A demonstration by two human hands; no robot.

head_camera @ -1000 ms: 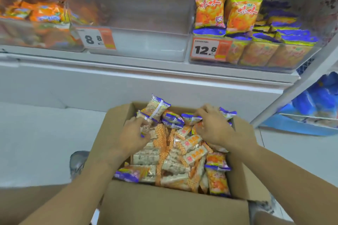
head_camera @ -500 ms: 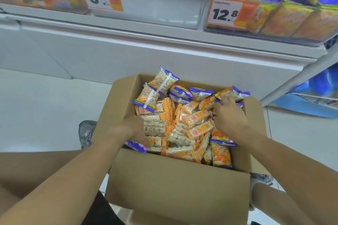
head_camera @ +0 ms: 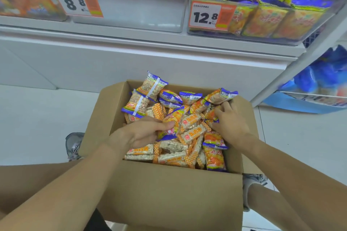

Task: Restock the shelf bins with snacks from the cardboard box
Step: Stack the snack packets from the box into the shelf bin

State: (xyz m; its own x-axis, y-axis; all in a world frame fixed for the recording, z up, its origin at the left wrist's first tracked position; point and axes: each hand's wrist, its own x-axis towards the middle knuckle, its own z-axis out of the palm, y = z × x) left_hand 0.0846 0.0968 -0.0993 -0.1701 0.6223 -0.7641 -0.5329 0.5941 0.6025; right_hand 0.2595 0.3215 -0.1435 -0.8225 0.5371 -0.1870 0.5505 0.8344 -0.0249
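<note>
On the shelf, the left bin held orange packs, and the middle bin behind the 8.8 tag looked bare, so it was the likely target. Below it, on the floor, stood the cardboard box, heaped with snacks.

The left hand was curled around an orange and purple packet, thumb on top. That pinch looked loose; lifted fast, the slick wrapper might have slipped back into the heap.

Two packets perched high at the box's far left, and a careless pull nearby could have tipped them onto the floor.

The right hand was dug in among the packets at the far right corner, fingers bent; whether it gripped one I could not tell. The packet just above it hung over the rim and looked ready to topple.

The right bin, tagged 12.8, was already crowded, so forcing more in might have spilled some.
</note>
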